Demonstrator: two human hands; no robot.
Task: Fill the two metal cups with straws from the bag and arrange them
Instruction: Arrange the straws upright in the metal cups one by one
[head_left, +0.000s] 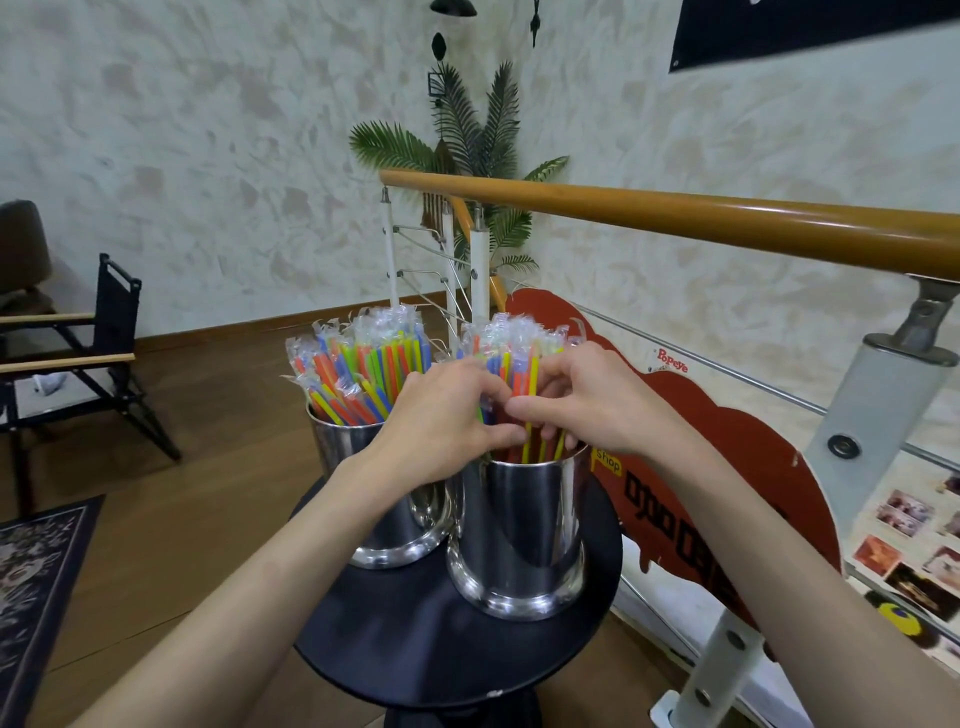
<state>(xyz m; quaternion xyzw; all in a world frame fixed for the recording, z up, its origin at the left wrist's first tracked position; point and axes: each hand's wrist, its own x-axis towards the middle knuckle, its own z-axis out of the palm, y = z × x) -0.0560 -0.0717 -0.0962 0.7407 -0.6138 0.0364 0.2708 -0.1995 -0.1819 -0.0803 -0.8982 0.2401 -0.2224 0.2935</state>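
Two shiny metal cups stand on a small round black table (415, 639). The left cup (363, 519) is packed with wrapped coloured straws (358, 364) that fan out above its rim. The right cup (519, 535) also holds a bunch of wrapped straws (511, 353). Both my hands are over the right cup. My left hand (441, 415) curls its fingers round the straws from the left. My right hand (582, 400) pinches straws from the right, just above the rim. No bag is in view.
A wooden handrail (675, 218) on white posts runs behind and to the right of the table. A red cut-out sign (727, 441) leans against the railing. A black folding chair (78, 358) stands at the left, a patterned rug (36, 582) on the floor, a palm plant (478, 135) behind.
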